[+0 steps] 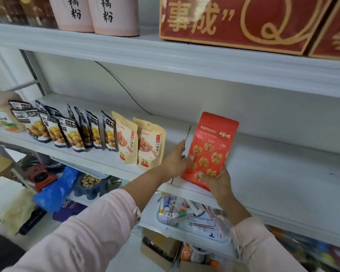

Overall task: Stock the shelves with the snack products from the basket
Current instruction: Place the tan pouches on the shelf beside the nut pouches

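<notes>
A red snack pouch [212,146] printed with walnuts stands upright on the white middle shelf [273,173]. My right hand [217,180] grips its bottom edge, thumb on the front. My left hand [176,160] touches the pouch's left edge with fairly straight fingers. To the left stand two beige snack pouches [143,144], then a row of several black pouches [71,130] showing yellow nuts. No basket is in view.
Red gift boxes [238,22] and pink canisters [94,14] sit on the upper shelf. A pale jar [2,112] stands at the middle shelf's far left. Below are a tray of small items [192,214], a blue bag [57,189] and cardboard boxes [159,250].
</notes>
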